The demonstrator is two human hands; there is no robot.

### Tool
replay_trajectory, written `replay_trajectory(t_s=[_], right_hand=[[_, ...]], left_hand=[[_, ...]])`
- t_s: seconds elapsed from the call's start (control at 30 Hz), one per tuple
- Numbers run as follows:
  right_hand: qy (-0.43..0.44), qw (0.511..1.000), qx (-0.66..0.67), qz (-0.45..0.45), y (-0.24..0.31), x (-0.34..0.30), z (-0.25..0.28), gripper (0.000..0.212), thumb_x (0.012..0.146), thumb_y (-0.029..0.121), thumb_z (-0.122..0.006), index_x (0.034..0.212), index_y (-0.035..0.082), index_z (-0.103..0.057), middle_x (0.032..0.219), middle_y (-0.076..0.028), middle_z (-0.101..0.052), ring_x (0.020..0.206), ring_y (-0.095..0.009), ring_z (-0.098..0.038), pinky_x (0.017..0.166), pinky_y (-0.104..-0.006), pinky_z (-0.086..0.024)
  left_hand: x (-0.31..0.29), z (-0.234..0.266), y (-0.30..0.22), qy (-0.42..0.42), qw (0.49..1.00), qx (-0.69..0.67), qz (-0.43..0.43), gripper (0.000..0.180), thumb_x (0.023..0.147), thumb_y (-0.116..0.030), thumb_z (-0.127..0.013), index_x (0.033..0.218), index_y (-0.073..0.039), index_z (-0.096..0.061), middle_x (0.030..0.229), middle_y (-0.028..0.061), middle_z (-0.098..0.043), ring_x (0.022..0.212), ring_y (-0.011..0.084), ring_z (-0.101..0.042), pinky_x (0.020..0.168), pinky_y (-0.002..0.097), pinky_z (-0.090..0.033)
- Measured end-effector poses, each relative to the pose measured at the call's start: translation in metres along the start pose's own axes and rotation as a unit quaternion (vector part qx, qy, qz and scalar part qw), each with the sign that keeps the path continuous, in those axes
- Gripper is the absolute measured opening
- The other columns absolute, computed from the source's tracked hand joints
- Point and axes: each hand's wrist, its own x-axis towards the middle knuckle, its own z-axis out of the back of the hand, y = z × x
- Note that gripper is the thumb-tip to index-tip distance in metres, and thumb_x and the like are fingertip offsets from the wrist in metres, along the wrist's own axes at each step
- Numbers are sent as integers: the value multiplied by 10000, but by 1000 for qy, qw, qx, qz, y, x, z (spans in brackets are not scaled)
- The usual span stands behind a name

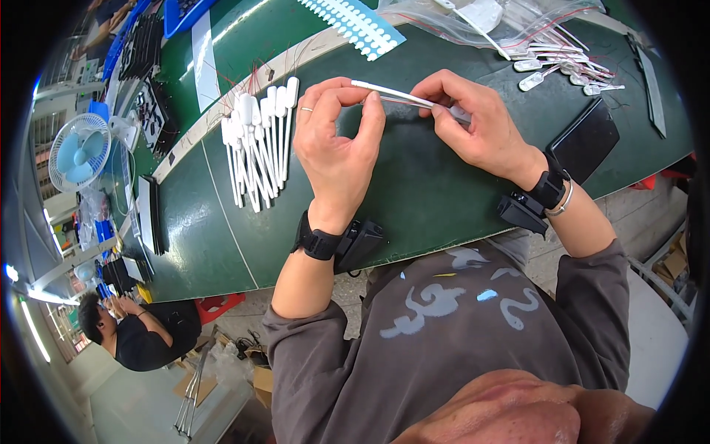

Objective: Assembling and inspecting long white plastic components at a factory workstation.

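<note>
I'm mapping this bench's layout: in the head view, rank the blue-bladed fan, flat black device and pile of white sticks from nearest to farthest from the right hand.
From the right hand:
1. Flat black device: to its right, on the bench.
2. Pile of white sticks: left, past the left hand.
3. Blue-bladed fan: far left, in the background.

One left hand point(333, 144), one right hand point(477, 122), one white stick point(388, 90) between them
A dozen or so sticks in the left pile point(259, 137), overlapping past exact count; several white pieces in the right pile point(578, 79), likewise overlapping; two black wrist straps point(319, 242); one ring point(306, 109); one bracelet point(566, 198); one dark flat device point(586, 140); one blue sheet point(362, 29); one large fan point(80, 153); one co-worker point(151, 337) at lower left
</note>
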Motion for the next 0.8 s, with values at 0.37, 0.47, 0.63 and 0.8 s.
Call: replay_trajectory(t_s=[0.37, 0.47, 0.63, 0.8], right_hand=[[-4, 998, 44, -34, 1, 0, 1, 127, 915, 98, -579, 994, 4, -611, 846, -11, -614, 761, -80, -560, 660, -228, -434], [-7, 998, 51, -48, -2, 0, 0, 130, 926, 133, -603, 975, 14, -617, 830, 11, -596, 745, -63, -524, 649, -217, -409], [-16, 996, 61, -66, -2, 2, -1, 160, 913, 174, -633, 943, 18, -616, 806, -9, -617, 747, -94, -567, 676, -238, -448], [-17, 997, 38, -72, -3, 1, -2, 171, 904, 183, -641, 927, 17, -608, 793, -27, -632, 742, -109, -595, 684, -253, -477]], left_hand=[[2, 3, 1, 24, 998, -46, 28, 91, 789, -55, -726, 857, -16, -681, 919, 105, -663, 786, 198, -648, 696, 294, -514], [3, 7, 0, 53, 994, -74, 62, 94, 793, -60, -727, 863, -12, -687, 890, 98, -668, 759, 178, -651, 684, 278, -514], [4, 12, -5, 104, 980, -93, 142, 93, 809, -65, -716, 871, -2, -687, 819, 80, -672, 713, 141, -651, 646, 254, -508], [3, 11, -9, 120, 957, -141, 225, 88, 831, -60, -689, 881, 10, -673, 807, 68, -675, 699, 109, -641, 615, 239, -495]])
